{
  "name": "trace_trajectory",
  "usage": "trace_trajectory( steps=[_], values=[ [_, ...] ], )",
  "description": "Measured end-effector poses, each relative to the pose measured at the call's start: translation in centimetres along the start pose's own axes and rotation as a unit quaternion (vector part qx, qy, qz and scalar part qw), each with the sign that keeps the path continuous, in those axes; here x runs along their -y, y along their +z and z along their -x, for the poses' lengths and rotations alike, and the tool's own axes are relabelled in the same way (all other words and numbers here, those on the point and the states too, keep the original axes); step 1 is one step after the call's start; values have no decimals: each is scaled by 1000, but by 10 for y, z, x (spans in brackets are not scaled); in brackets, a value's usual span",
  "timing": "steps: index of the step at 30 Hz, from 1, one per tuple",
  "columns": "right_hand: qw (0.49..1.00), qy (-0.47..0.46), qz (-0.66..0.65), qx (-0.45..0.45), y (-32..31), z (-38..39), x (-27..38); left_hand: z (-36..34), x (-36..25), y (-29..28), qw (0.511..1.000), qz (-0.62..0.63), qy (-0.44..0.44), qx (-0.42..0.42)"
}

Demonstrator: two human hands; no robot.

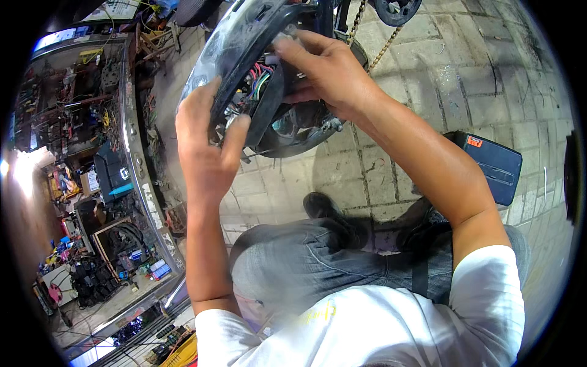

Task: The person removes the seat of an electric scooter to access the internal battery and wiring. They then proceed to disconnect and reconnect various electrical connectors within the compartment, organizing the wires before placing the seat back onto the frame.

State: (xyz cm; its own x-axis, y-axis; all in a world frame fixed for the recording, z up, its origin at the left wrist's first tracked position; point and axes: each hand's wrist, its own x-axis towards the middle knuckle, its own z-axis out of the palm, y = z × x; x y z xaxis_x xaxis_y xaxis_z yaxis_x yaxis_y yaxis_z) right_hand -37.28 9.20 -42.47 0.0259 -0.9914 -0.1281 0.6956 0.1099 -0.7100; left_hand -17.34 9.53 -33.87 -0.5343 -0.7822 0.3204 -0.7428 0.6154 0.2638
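Observation:
In front of me stands a bike frame with a curved dark casing [244,70], scuffed grey along its outer side. Its open hollow shows a bundle of coloured wires [260,82] with connectors. My left hand [205,131] clasps the casing's lower end, fingers along the outer side and thumb at the opening beside the wires. Higher up, my right hand [333,70] has thumb and forefinger closed at the casing's upper edge, on a small pale piece too blurred to name. Its other fingers curl behind a black flap [269,107] next to the wires.
A wheel [293,144] sits below the casing, with a chain [384,50] and a round black part [397,9] beyond. A black box [492,165] with an orange label stands on the paved floor [428,92] at right. Left is a metal-edged bench [137,159] crowded with tools, cables and parts.

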Motion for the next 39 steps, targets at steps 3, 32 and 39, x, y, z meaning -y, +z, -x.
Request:
trace_trajectory(
  steps=[3,32,39],
  values=[
    [998,14,37,-48,8,3,2,5,-4,-7,995,-82,26,45],
    [994,24,-59,-85,55,41,-42,-39,96,-22,975,148,-121,112],
    [996,-2,-24,-84,45,33,-42,-63,107,11,933,263,-211,122]
  ],
)
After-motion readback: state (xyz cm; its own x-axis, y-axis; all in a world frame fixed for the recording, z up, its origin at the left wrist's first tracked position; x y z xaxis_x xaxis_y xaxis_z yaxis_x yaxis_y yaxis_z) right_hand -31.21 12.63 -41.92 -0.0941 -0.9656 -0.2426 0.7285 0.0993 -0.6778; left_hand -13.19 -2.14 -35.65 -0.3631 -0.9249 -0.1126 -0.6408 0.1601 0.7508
